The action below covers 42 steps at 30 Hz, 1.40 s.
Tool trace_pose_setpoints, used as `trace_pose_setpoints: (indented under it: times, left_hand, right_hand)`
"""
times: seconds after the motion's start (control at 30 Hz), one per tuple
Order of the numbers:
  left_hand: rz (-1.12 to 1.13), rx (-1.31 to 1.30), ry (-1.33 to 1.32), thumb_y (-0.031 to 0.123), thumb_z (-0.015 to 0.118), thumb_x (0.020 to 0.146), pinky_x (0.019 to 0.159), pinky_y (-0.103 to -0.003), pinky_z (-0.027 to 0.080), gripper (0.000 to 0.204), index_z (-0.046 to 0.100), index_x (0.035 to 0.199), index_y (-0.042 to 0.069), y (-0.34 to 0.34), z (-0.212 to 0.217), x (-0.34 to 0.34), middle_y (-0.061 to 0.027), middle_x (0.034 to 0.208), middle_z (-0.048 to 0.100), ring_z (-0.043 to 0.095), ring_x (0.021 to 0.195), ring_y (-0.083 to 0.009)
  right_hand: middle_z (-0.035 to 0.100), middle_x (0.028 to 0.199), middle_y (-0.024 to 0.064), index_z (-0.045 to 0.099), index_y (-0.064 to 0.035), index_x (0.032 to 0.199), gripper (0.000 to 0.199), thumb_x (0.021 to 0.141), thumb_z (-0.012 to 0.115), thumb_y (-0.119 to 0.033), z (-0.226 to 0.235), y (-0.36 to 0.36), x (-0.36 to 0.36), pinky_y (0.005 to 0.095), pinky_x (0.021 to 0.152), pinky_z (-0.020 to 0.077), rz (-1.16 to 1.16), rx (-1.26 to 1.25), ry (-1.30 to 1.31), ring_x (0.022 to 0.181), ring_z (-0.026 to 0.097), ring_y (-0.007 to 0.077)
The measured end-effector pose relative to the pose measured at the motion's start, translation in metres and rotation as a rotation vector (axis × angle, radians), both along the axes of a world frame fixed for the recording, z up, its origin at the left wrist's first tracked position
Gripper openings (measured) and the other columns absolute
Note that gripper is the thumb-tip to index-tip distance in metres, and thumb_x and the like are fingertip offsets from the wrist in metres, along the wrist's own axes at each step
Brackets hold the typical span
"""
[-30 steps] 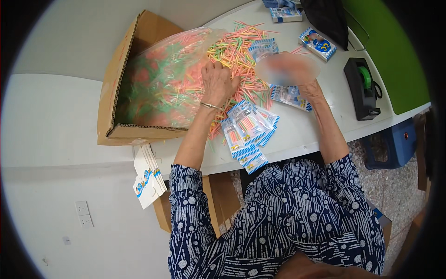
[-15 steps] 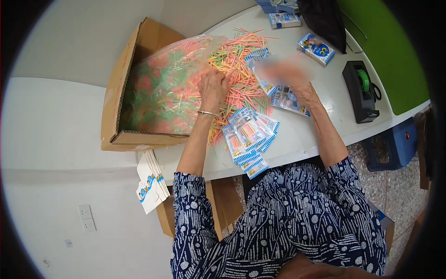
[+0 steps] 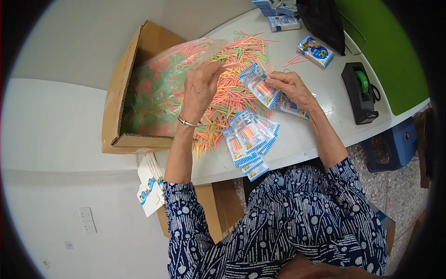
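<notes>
My left hand point(image 3: 200, 88), with a bangle at its wrist, is raised over a heap of thin pastel sticks point(image 3: 241, 97). Its fingers pinch together, and what looks like a pink stick point(image 3: 232, 65) juts from the fingertips. My right hand point(image 3: 295, 90) grips the edge of a small clear-and-blue packet point(image 3: 261, 87) between thumb and fingers; several coloured sticks show inside it. Beneath that hand lies another blue packet point(image 3: 291, 107). Nearer to me, a fanned pile of filled packets point(image 3: 248, 135) rests on the white table point(image 3: 297, 139).
On the left stands an open cardboard box point(image 3: 121, 88) holding a clear bag point(image 3: 162, 88) of sticks. At the right are a black tape dispenser point(image 3: 357, 95), a small blue-and-white box point(image 3: 316, 51) and a black bag point(image 3: 320, 21). Folded cartons point(image 3: 151, 186) hang near the front edge.
My left hand has risen from the heap and moved left, pinching a stick. My right hand has come nearer, bringing the packet into clear sight and uncovering loose sticks beside the small box.
</notes>
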<state>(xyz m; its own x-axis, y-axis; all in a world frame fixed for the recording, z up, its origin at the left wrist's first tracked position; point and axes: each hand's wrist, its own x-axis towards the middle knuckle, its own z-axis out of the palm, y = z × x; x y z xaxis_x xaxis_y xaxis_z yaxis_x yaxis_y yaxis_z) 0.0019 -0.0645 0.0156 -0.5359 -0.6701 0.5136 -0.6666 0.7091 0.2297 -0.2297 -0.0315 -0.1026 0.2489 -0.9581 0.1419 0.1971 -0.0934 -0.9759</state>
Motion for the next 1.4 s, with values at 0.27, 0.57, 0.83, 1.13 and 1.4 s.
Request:
trace_pose_setpoints:
  times: [0.27, 0.57, 0.83, 1.13, 1.4]
  left_hand:
    - [-0.086, 0.107, -0.301, 0.005, 0.061, 0.083, 0.063, -0.039, 0.048, 0.012, 0.064, 0.093, 0.001, 0.010, 0.012, -0.005, -0.0158, 0.086, 0.065, 0.062, 0.074, -0.0326]
    - [-0.199, 0.262, -0.069, 0.000, 0.056, 0.084, 0.064, -0.036, 0.051, 0.015, 0.060, 0.098, -0.002, 0.012, 0.002, -0.022, -0.0182, 0.090, 0.065, 0.065, 0.077, -0.0311]
    - [-0.122, 0.246, -0.021, 0.004, 0.061, 0.083, 0.067, -0.033, 0.051, 0.016, 0.061, 0.098, -0.001, 0.009, -0.007, -0.028, -0.0136, 0.084, 0.068, 0.067, 0.078, -0.0239]
    - [-0.036, 0.433, 0.336, 0.009, 0.062, 0.086, 0.070, -0.030, 0.051, 0.021, 0.057, 0.105, 0.000, 0.005, -0.023, -0.037, -0.0108, 0.086, 0.067, 0.066, 0.078, -0.0201]
    - [-0.162, 0.769, 0.553, 0.007, 0.065, 0.085, 0.074, -0.026, 0.050, 0.028, 0.053, 0.109, -0.001, 0.015, -0.034, -0.036, -0.0098, 0.101, 0.062, 0.059, 0.097, -0.0120]
  right_hand:
    - [0.059, 0.082, -0.0008, 0.067, 0.0053, 0.097, 0.027, 0.090, 0.061, -0.020, -0.003, -0.002, 0.003, 0.0215, 0.070, 0.0410, 0.039, -0.075, 0.091, 0.078, 0.051, 0.0055]
    - [0.057, 0.074, -0.0031, 0.066, 0.0006, 0.090, 0.026, 0.090, 0.061, -0.025, 0.000, 0.001, 0.001, 0.0215, 0.062, 0.0385, 0.085, -0.033, 0.126, 0.069, 0.048, 0.0041]
    - [0.062, 0.076, -0.0031, 0.070, 0.0009, 0.099, 0.028, 0.089, 0.062, -0.024, 0.004, 0.003, 0.007, 0.0207, 0.063, 0.0413, 0.137, -0.013, 0.052, 0.070, 0.052, 0.0033]
    - [0.064, 0.080, -0.0025, 0.070, -0.0001, 0.097, 0.027, 0.090, 0.062, -0.025, -0.005, 0.001, 0.008, 0.0213, 0.067, 0.0441, 0.041, 0.053, -0.083, 0.073, 0.054, 0.0037]
    - [0.063, 0.077, -0.0022, 0.071, -0.0023, 0.093, 0.025, 0.083, 0.071, -0.025, 0.009, 0.008, 0.018, 0.0201, 0.062, 0.0419, 0.143, 0.145, -0.238, 0.070, 0.053, 0.0025]
